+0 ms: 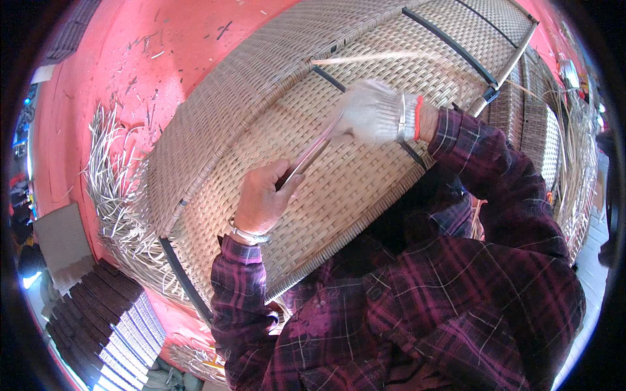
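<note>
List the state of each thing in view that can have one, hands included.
Left hand: bare, closed on slender piece.
Right hand: gloved, slightly blurred, closed at the piece's upper end.
Slender piece: slanted between both hands; exact kind unclear.
Woven panel: tilted in view, largely woven.
Pale strand: loose over the panel, partly blurred.
Straw-like strands: loose, tangled.
Red floor: littered with scraps.

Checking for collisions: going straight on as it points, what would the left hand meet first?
Probably the gloved right hand, up and to the picture's right, though depth is unclear.
</note>
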A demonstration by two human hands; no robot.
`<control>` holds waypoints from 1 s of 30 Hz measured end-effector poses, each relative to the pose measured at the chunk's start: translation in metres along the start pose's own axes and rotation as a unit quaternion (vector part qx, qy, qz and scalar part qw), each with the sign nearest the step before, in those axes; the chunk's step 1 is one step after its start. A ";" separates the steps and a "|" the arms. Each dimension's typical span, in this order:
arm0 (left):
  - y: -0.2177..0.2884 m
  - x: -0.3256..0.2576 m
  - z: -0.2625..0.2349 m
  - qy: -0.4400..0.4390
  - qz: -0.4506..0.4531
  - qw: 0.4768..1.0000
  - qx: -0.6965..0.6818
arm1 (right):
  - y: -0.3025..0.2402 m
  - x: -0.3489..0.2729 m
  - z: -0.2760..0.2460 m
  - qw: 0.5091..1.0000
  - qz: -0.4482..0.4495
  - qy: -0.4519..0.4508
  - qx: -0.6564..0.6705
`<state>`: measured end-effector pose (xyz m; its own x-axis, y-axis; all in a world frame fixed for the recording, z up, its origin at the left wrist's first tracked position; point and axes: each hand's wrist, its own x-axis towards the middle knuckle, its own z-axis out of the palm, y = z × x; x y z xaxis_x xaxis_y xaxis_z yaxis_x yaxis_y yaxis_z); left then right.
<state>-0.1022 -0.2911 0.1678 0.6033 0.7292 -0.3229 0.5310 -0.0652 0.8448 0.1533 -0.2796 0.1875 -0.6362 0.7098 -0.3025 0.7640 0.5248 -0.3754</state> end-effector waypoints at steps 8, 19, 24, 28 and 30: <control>-0.016 0.030 0.013 0.065 -0.022 0.996 -0.053 | -0.013 0.027 0.030 0.990 -0.013 0.121 0.079; -0.037 0.053 -0.024 0.202 0.062 0.913 0.348 | 0.061 0.050 0.011 0.955 0.026 0.268 0.127; -0.034 0.063 -0.030 0.212 0.071 0.898 0.379 | 0.082 0.080 0.011 0.922 0.040 0.352 0.153; -0.026 0.064 -0.036 0.216 0.079 0.880 0.416 | 0.106 0.093 -0.002 0.906 0.094 0.307 0.276; -0.022 0.068 -0.037 0.217 0.114 0.866 0.435 | 0.114 0.096 -0.008 0.893 0.127 0.273 0.336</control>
<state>-0.0956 -0.2148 0.1430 0.5722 0.8043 0.1600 0.7883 -0.5933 0.1633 0.1807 -0.1481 0.1223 -0.1653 0.9850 -0.0496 0.5220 0.0448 -0.8517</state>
